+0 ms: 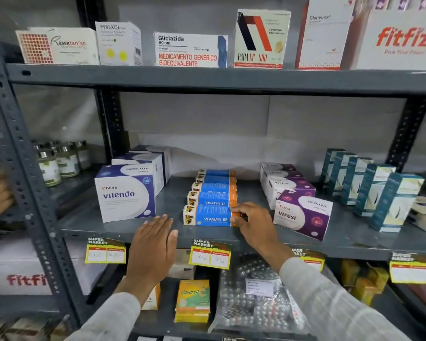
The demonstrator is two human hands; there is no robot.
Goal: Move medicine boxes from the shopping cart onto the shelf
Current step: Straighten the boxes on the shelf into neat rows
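- Medicine boxes of the Vivalyn EF kind are being set in a row on the middle shelf (231, 239); the shopping cart is not in view, so what is left in it cannot be told.
- Nearest the front edge of the shelf, the front Vivalyn EF box (208, 216) is pinched at its orange right end by the fingers of the right hand (253, 221), thumb low and fingertips on top.
- Just left of that box, the left hand (154, 244) is held flat and spread over the front edge, palm down, holding nothing and apart from the box.
- Behind the front box, four more Vivalyn EF boxes (213, 190) are lined up towards the back of the shelf, each close to the next.
- To the left of the row a Vitendo box (126, 194) is seen near the front edge; to the right a purple Virest box (303, 215) is set at an angle, just beside the right hand.
- Risk, as judged: the front box lies close to the edge, so a careless release or a pull of the fingers could tip it off the shelf.
- A push given too far back could knock the row out of line.
- The Virest box could be nudged by the wrist as the right hand is drawn away.
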